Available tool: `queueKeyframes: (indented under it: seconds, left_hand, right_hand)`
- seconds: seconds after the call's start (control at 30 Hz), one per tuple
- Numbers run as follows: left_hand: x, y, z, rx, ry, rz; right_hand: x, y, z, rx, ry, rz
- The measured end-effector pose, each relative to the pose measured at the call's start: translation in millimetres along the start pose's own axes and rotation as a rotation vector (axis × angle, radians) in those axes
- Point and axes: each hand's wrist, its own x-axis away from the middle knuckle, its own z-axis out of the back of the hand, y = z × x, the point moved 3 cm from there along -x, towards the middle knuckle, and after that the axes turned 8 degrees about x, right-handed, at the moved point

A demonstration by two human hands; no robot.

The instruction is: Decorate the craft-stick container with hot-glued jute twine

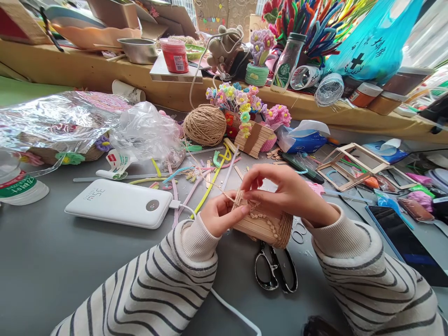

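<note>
Head view: my left grip (220, 214) pinches the left end of the wooden piece (257, 227), thumb laid along its upper side and fingers mostly hidden behind, probably so that it cannot twist; my right grip (280, 186) arches over from the other side, thumb and fingertips drawn together on the twine (238, 199) at that same end, though the exact contact is partly covered; the piece hangs between my two wrists, tilted, a little above the counter (105, 261) as far as I can judge, which would leave room for fingers underneath; a thin strand runs from my left fingers back to the ball (205, 124), which sits well beyond, at the back, so I judge the line can come off it without crossing my sleeves; a pale braid (262, 216) curves over the piece's face and cord (285, 231) wraps its right end, so holding the left end seems to spare both; the black scissors (279, 271) lie just below the piece, loops toward me, blades out of sight, handy for a cut, I would say; the power bank (119, 203) rests off to my left, its cable (234, 312) trailing under my sleeve, which could snag.
</note>
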Motion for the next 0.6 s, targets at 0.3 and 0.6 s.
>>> queueKeyframes:
  seconds: [0.3, 0.6]
  left_hand:
    - [-1.3, 0.8, 1.6, -0.018, 0.052, -0.047]
    - [-0.4, 1.6, 2.9, 0.026, 0.113, -0.099]
  right_hand:
    - [40.3, 8.0, 10.9, 0.069, 0.170, -0.151]
    - [46.7, 0.3, 3.3, 0.216, 0.255, -0.150]
